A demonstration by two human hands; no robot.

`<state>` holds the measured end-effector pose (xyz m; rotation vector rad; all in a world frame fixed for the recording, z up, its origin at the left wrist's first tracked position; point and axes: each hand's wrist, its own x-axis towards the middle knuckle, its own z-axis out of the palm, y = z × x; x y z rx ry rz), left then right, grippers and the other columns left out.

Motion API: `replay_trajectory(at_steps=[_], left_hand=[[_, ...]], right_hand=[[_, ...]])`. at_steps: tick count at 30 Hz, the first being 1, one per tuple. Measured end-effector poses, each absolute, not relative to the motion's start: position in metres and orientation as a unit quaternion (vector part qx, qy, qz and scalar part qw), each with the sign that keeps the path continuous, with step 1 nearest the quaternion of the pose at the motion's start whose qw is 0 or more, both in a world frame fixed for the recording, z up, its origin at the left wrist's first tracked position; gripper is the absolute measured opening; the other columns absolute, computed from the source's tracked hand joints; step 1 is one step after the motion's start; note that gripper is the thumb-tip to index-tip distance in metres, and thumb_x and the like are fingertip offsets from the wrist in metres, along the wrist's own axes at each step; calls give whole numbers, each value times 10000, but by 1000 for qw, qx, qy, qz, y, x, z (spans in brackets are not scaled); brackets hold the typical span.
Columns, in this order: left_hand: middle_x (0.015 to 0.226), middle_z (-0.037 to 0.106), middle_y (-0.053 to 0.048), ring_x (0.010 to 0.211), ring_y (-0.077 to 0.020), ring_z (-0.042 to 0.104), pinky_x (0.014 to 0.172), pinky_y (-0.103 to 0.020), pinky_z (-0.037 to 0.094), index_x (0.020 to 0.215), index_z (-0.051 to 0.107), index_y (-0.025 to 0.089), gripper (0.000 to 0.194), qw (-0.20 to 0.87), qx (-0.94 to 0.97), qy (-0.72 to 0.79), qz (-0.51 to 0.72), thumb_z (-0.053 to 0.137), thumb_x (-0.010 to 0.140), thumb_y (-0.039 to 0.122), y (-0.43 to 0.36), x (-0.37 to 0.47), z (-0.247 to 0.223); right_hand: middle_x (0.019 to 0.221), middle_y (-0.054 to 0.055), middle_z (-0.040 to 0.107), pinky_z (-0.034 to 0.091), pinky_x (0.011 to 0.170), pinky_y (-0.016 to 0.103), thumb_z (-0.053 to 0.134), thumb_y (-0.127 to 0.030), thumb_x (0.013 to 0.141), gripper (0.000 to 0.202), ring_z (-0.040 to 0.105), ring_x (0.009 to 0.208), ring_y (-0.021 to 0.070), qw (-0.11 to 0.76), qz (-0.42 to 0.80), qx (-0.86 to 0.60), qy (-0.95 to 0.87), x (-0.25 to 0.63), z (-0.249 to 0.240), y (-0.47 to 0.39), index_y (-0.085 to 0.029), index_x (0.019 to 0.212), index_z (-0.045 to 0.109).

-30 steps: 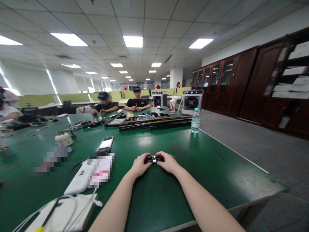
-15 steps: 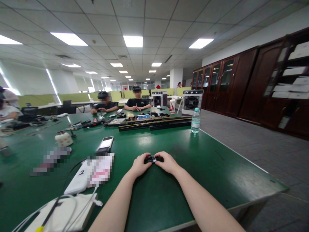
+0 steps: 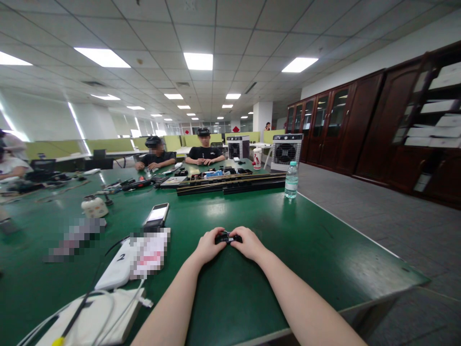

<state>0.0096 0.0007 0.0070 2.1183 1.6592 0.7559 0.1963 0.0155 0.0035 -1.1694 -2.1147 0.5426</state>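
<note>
Between my two hands is a small dark object (image 3: 227, 238) with a shiny, silvery middle part; its kind is too small to make out. My left hand (image 3: 210, 246) has its fingers closed around the object's left end. At the opposite end, my right hand (image 3: 248, 242) pinches it between thumb and fingers. Both forearms reach forward over the green table (image 3: 309, 250), and the object is at or just above its surface. The fingers cover much of the object.
A water bottle (image 3: 291, 180) stands ahead on the right, near long black bars (image 3: 230, 185). To my left are a phone (image 3: 157, 215), a white power bank (image 3: 117, 266), white cables (image 3: 111, 307) and a white jar (image 3: 94, 205). Two people (image 3: 204, 154) sit across the table.
My right hand's fingers have shifted very slightly on the small dark object. Otherwise both hands stay in the same place.
</note>
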Motion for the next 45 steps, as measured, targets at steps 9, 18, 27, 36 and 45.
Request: replay_trajectory(at_steps=[9,18,27,36,45], left_hand=[[1142,674,-44,1090,-222,609,955,-338,469,1177,576,232,406,168,747,585,267,632,775,225,2,10,6],[1151,669,-48,1098,-234,600,964,-355,461,1177,574,231,397,167,746,588,264,627,784,242,0,10,8],[1154,667,-53,1104,-237,596,968,-354,454,1189,569,229,416,175,741,594,259,633,778,236,0,11,8],[1157,662,-61,1103,-234,595,967,-346,452,1203,564,214,433,171,741,598,254,629,774,214,-1,12,10],[1149,672,-48,1102,-229,603,968,-342,457,1195,567,232,432,169,742,596,256,635,768,213,1,11,8]], right_hand=[[1061,50,663,424,949,384,659,-161,747,209,576,1038,216,321,197,-443,-814,196,4,15,-235,941,685],[1067,48,660,422,956,384,647,-172,762,202,571,1042,214,332,206,-435,-811,197,6,16,-236,949,686],[1038,40,678,434,947,381,626,-199,783,181,583,1021,222,351,206,-443,-799,199,13,14,-236,950,686],[1014,39,693,442,947,382,610,-195,788,203,601,1015,217,370,223,-456,-778,200,18,13,-232,976,676],[1007,38,695,458,940,369,599,-212,789,213,619,993,195,406,236,-464,-751,201,17,14,-223,994,656]])
